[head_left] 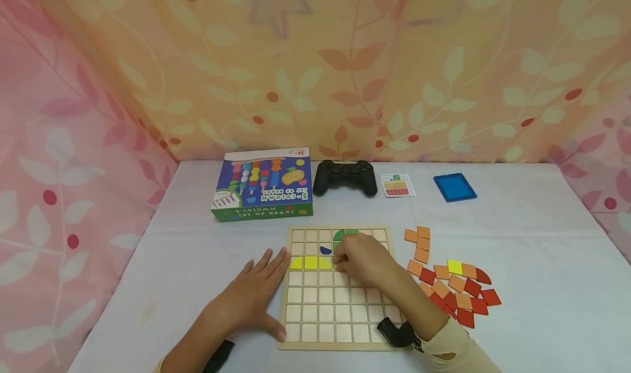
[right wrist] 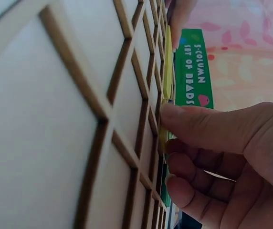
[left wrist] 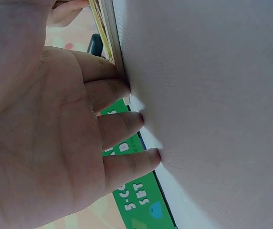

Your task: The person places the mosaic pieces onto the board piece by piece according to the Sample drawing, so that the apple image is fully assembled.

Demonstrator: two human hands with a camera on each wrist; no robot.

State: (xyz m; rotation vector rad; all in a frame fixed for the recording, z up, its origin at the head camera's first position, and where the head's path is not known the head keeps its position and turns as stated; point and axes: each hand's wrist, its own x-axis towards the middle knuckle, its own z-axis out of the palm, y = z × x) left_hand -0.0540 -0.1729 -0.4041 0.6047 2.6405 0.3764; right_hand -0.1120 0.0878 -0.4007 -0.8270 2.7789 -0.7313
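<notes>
A wooden grid board [head_left: 340, 346] lies on the white table. My left hand [head_left: 253, 296] rests spread at its left edge, thumb near the lower corner; the left wrist view shows those fingers [left wrist: 122, 129] straight against the tabletop. Over the board's upper middle, my right hand [head_left: 365, 259] has curled fingers. In the right wrist view its thumb and fingertips pinch a yellow tile [right wrist: 162, 138] at the grid, mostly hidden by the hand. Left of it sit yellow tiles [head_left: 311, 262] in a row and a dark blue half-round piece [head_left: 326, 250]. Green tiles [head_left: 339, 235] show behind the right hand.
Orange, red and yellow tiles [head_left: 464, 300] lie scattered right of the board. Along the back stand a bead-set box [head_left: 261, 184], a black game controller [head_left: 345, 178], a small pattern card [head_left: 397, 185] and a blue tray [head_left: 454, 187]. Patterned cloth hangs behind.
</notes>
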